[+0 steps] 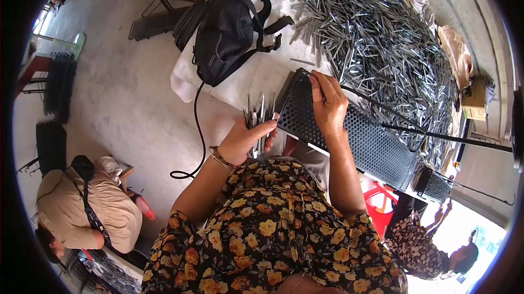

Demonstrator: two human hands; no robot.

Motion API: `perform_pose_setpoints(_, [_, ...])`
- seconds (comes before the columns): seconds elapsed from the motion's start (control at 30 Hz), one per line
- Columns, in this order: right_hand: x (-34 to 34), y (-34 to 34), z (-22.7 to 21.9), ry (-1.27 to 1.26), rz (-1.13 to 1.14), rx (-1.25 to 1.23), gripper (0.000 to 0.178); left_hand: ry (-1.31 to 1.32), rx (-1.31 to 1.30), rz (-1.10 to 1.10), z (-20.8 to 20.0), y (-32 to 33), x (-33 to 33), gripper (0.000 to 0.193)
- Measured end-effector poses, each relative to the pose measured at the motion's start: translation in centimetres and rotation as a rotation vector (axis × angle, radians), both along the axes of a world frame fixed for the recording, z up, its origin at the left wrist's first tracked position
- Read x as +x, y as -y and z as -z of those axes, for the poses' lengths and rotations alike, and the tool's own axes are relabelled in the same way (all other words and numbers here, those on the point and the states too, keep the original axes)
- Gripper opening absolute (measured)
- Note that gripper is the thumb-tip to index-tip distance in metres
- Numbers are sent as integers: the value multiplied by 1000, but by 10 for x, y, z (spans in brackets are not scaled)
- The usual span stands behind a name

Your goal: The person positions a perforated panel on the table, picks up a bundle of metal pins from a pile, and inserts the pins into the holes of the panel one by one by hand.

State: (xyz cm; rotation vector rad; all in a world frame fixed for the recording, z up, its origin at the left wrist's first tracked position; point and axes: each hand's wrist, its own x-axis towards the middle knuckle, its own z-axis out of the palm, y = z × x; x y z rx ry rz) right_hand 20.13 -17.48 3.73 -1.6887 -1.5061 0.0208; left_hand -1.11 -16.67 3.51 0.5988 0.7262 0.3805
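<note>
A bundle of thin grey metal strips (259,115) stands upright in my left hand (245,137), its fingers wrapped round the lower part. To its right a long black panel with many round holes (363,138) slants from the table edge down toward the lower right. My right hand (331,103) is over the panel's upper left end. Its thumb and fingertips are pressed together by the panel's frame; whatever they pinch is too small to make out.
A large heap of loose metal strips (382,43) covers the white-clothed table (229,96). A black mesh backpack (226,34) lies at its left corner, a dark cord (199,125) hanging down. A thin black rod (426,129) crosses near the heap. Two people (90,206) work nearby. A red stool (378,204) stands below the panel.
</note>
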Motion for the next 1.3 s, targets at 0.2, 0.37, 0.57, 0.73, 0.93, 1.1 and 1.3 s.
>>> perform_pose_setpoints(0.2, [-1,2,3,179,-13,-98,17,-2,50,125,-5,12,6,29])
perform_pose_setpoints(0.37, [-3,0,-4,250,-37,-152,21,-12,-13,202,-4,25,14,25])
perform_pose_setpoints(0.57, [1,2,4,304,-59,-160,25,4,-43,192,-5,24,22,22])
perform_pose_setpoints(0.73, [-6,16,-23,-276,-28,-230,20,22,-10,100,-5,22,23,19])
perform_pose_setpoints(0.93, [-7,42,-23,-700,-160,-508,23,24,137,122,-6,19,29,19])
perform_pose_setpoints(1.1, [1,42,-23,-1059,-26,-583,22,8,194,167,-5,19,30,21])
perform_pose_setpoints(1.3, [10,29,-25,-1032,104,-370,25,-18,126,128,2,24,30,25])
